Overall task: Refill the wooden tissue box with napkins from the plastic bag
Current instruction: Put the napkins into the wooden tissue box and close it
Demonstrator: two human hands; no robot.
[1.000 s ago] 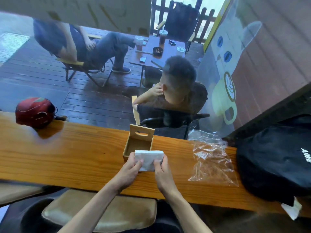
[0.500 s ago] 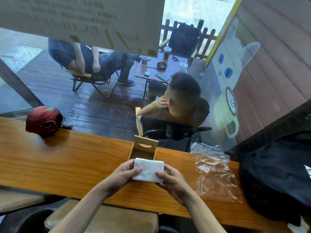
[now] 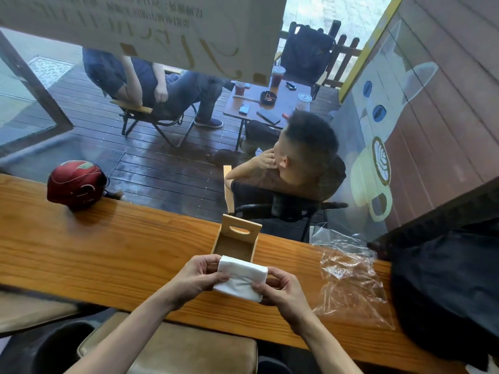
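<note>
your left hand (image 3: 198, 276) and right hand (image 3: 280, 288) pinch the white napkin stack (image 3: 241, 278) by its left and right ends, fingers curled, just above the counter (image 3: 108, 255). the open wooden tissue box (image 3: 235, 242) sits just beyond it. the clear plastic bag (image 3: 351, 276) lies to the right.

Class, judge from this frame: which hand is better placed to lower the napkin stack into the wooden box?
Probably the left hand: it grips the napkins nearest the open wooden box; the right hand sits farther back.
</note>
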